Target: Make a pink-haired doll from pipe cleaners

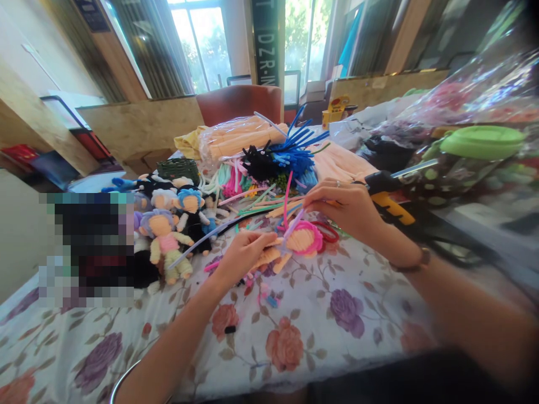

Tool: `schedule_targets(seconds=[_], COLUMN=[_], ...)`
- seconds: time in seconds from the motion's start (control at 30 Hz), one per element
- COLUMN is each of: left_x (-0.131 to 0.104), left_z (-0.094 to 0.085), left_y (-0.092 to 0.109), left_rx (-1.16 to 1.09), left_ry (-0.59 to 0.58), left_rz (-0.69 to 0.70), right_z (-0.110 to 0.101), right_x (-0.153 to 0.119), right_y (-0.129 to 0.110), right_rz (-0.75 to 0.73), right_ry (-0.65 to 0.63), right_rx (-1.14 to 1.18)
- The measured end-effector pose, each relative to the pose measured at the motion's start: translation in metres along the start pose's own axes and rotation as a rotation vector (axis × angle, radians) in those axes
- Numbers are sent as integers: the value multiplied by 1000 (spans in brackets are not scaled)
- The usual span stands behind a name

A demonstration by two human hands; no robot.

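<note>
A small doll of fuzzy pipe cleaners [300, 240], peach with bright pink hair, lies on its side between my hands over the tablecloth. My left hand [248, 247] pinches the doll at its body, just below the head. With thumb and fingertips closed, my right hand [337, 205] holds one end of a pale lilac pipe cleaner [295, 222], which runs down to the doll's neck. A long lilac length [197, 244] sticks out to the left past my left hand. Behind the doll, a pink pipe cleaner [287, 193] stands up. Red-handled scissors [329, 231] lie partly hidden behind the doll's head.
Several finished dolls [168, 235] are grouped at the left. Bundles of blue pipe cleaners [298, 148] and a bag of peach ones [240, 137] lie at the back. A black-and-yellow glue gun [389, 205] and a green-lidded jar [480, 143] stand at the right. Small scraps [269, 297] litter the flowered tablecloth [337, 359].
</note>
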State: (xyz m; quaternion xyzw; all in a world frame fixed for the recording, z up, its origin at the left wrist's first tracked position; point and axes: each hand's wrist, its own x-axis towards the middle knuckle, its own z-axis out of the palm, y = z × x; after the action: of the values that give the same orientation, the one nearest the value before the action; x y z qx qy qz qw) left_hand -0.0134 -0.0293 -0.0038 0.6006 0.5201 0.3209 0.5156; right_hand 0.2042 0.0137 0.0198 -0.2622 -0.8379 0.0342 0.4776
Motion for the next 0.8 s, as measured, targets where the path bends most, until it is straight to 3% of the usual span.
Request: schedule_targets(seconds=[0.33, 0.57, 0.8], left_x=[-3, -2, 0], left_z=[1, 4, 3], left_y=[1, 0, -3], left_rx=[105, 183, 134], left_ry=[-121, -175, -172], left_rz=[9, 55, 49], right_z=[8, 9, 16], right_x=[-4, 4, 35], right_y=[3, 2, -15], right_rz=[-30, -236, -424], right_ry=[-252, -423, -722], right_rx=[-14, -251, -461])
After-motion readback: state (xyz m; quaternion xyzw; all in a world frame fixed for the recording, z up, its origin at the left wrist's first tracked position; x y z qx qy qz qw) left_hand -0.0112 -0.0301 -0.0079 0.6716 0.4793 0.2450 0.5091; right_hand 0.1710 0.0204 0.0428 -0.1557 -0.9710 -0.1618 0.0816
